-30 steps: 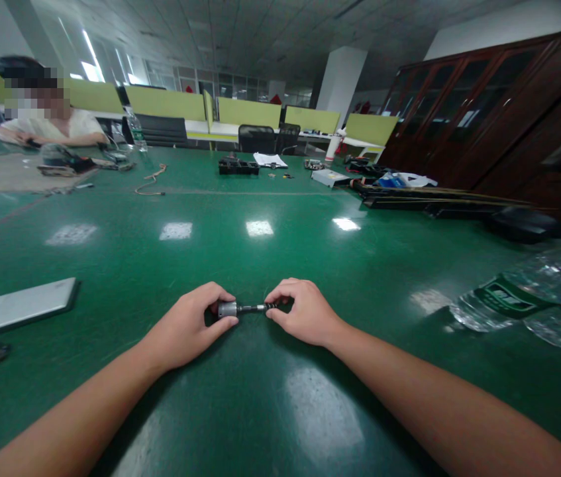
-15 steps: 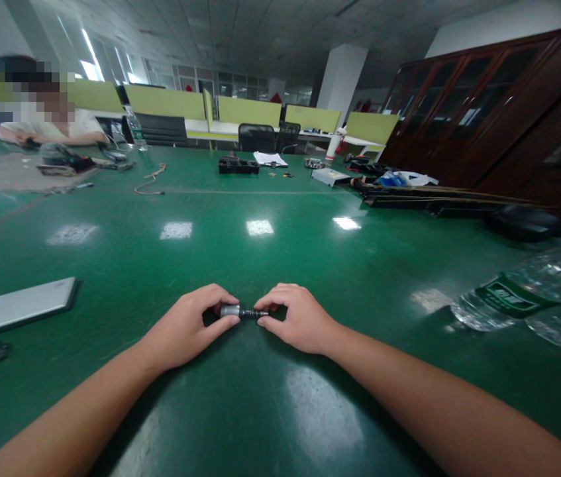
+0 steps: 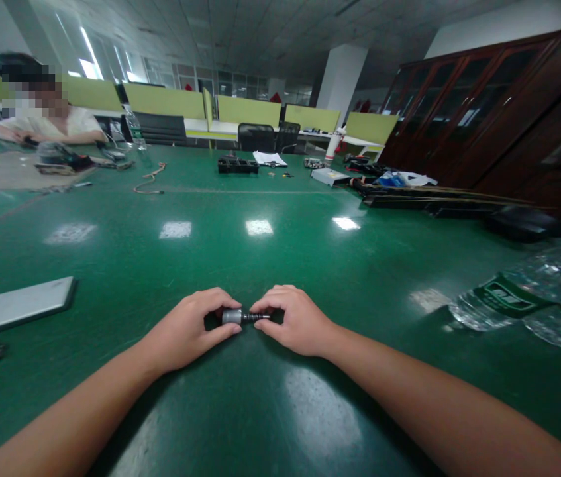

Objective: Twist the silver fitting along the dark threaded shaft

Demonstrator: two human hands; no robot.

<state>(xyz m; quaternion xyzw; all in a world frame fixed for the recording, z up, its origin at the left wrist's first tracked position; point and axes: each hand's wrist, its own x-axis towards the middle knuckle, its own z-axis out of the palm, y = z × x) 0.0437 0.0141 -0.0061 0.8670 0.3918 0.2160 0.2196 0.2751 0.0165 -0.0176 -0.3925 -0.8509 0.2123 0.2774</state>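
Observation:
Between thumb and fingers my left hand (image 3: 188,329) grips the silver cylinder body (image 3: 232,316) of a small metal part, perhaps a little motor. From its right end sticks out a dark ribbed shaft (image 3: 247,317) with a thin bright tip. My right hand (image 3: 300,321) is closed on that shaft, its thumb and forefinger on either side. The part lies roughly level, just above or on the green table (image 3: 260,265); which of the two I cannot tell.
A pale flat device (image 3: 19,306) lies at the left, clear water bottles (image 3: 489,301) at the right. Farther back are a black tray (image 3: 238,165), papers (image 3: 269,159), a cable (image 3: 148,179) and long dark strips (image 3: 409,199). A person (image 3: 51,126) sits at the far left.
My right fingertips have shifted slightly left along the shaft. The cylinder has moved a little to the right and down in view, and its body shows more.

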